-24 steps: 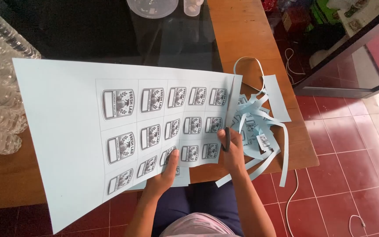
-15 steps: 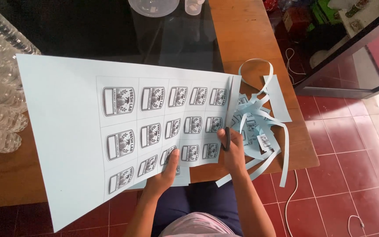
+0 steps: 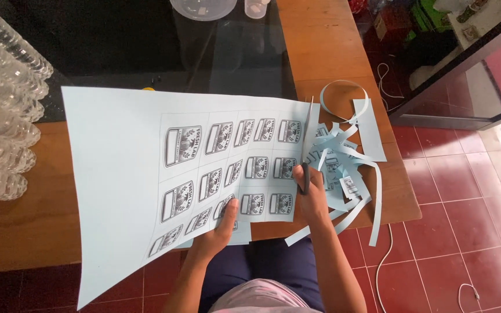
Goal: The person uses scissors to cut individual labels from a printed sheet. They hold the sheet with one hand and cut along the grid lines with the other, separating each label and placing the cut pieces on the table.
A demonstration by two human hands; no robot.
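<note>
A large pale blue sheet (image 3: 117, 174) printed with rows of black and white labels lies curved over the wooden table (image 3: 331, 52). My left hand (image 3: 222, 223) grips the sheet's near edge, thumb on top of a label. My right hand (image 3: 310, 191) holds scissors (image 3: 307, 145) whose blades run up along the sheet's right edge. A heap of pale blue paper strips and cut labels (image 3: 346, 156) lies just right of the scissors.
Rows of clear plastic bottles (image 3: 1, 116) lie at the left. A dark glass panel (image 3: 163, 40) covers the table's far part, with a clear round container (image 3: 204, 7) on it. White cables (image 3: 384, 255) trail on the red tiled floor.
The scissors have advanced up along the right edge of the sheet, blades now reaching its top. The sheet has shifted slightly. The left hand keeps its hold.
</note>
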